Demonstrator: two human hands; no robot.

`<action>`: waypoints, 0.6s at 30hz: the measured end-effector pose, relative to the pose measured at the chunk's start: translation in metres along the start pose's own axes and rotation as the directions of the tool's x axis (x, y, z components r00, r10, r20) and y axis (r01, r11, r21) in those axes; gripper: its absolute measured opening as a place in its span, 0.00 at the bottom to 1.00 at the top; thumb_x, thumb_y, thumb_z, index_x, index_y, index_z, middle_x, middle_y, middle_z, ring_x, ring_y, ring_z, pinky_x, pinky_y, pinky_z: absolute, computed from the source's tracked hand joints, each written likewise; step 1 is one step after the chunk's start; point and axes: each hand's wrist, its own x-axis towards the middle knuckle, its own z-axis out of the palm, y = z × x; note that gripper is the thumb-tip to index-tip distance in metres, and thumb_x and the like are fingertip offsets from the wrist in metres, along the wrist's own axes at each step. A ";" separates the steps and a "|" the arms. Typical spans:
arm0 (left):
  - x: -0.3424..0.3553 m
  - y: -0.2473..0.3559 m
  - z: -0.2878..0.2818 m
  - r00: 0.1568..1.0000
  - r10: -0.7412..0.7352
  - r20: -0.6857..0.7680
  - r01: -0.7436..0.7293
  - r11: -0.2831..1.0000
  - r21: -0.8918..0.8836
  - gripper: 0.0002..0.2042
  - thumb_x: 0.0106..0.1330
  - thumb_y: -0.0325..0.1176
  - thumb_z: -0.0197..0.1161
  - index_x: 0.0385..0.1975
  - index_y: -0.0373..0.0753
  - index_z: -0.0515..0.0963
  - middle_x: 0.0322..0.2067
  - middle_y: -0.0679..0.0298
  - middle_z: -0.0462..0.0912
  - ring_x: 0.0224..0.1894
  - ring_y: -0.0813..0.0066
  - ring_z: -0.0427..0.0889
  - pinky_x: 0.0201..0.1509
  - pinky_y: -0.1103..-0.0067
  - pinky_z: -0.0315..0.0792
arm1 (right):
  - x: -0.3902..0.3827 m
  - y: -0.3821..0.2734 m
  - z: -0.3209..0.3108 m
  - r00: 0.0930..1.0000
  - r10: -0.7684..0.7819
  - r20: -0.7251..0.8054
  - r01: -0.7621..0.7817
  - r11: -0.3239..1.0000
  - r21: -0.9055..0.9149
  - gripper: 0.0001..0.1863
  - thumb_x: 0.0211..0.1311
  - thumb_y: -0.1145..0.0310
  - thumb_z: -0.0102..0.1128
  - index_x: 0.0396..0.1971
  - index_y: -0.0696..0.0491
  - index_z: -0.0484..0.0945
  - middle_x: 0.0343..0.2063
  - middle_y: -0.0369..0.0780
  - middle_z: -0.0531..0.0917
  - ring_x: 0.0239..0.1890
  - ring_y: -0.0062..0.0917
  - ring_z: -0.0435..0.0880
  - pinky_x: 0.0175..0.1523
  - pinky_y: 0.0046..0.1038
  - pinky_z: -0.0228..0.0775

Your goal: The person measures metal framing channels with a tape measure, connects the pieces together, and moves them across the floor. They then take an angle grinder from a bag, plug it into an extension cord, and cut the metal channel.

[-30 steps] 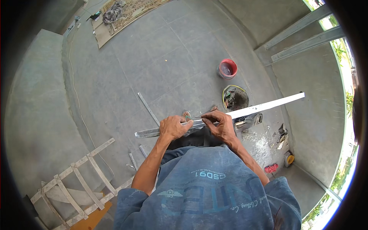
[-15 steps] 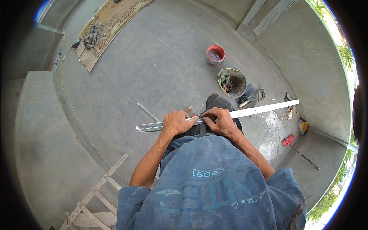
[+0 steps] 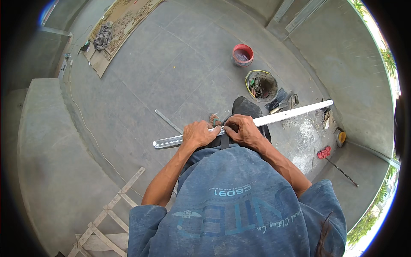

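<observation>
A long, narrow metal strip (image 3: 168, 143), silver at its left end and white along its right stretch, lies slantwise across my front at waist height. My left hand (image 3: 198, 134) is closed on the silver part, thumb along it. Close beside it, my right hand (image 3: 243, 130) pinches at the strip's middle; what sits between those fingertips is hidden. Under the strip show my dark-trousered knee (image 3: 244, 106) and a sandalled foot (image 3: 215, 118).
Around me on the tiled floor are a red bucket (image 3: 242, 55), a tool bucket (image 3: 261, 85), loose trowels (image 3: 278, 102), a metal offcut (image 3: 168, 121) and a red-headed roller (image 3: 324, 152). A wooden ladder-like frame (image 3: 107, 210) lies lower left, a patterned mat (image 3: 122, 30) at the back, concrete walls either side.
My view has shifted, and my dark knee now shows beyond the strip. A thin item seen in my right fingers a second ago is now hidden. Both hands remain on the strip.
</observation>
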 end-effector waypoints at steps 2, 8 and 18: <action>-0.002 0.000 0.001 1.000 0.006 -0.009 -0.007 0.999 -0.042 0.27 0.62 0.61 0.59 0.35 0.41 0.89 0.30 0.47 0.88 0.40 0.46 0.87 0.47 0.59 0.77 | 0.002 0.001 0.000 1.000 0.001 0.015 -0.001 1.000 -0.001 0.06 0.56 0.75 0.68 0.31 0.62 0.84 0.27 0.46 0.84 0.27 0.33 0.84 0.35 0.33 0.74; -0.008 0.002 0.009 1.000 0.004 -0.009 -0.004 0.997 -0.080 0.26 0.64 0.60 0.58 0.34 0.41 0.90 0.28 0.47 0.88 0.38 0.47 0.87 0.45 0.59 0.76 | 0.003 0.003 -0.002 0.992 0.014 0.126 -0.013 1.000 -0.005 0.06 0.56 0.75 0.69 0.31 0.62 0.83 0.25 0.45 0.83 0.24 0.31 0.81 0.33 0.33 0.71; -0.008 -0.001 0.014 0.994 0.060 -0.089 -0.069 0.992 -0.105 0.26 0.65 0.60 0.60 0.29 0.39 0.88 0.26 0.48 0.87 0.36 0.46 0.87 0.42 0.57 0.75 | 0.004 0.002 -0.007 0.985 0.050 0.166 -0.056 0.998 0.030 0.08 0.57 0.73 0.67 0.34 0.62 0.84 0.27 0.49 0.86 0.28 0.37 0.86 0.37 0.35 0.76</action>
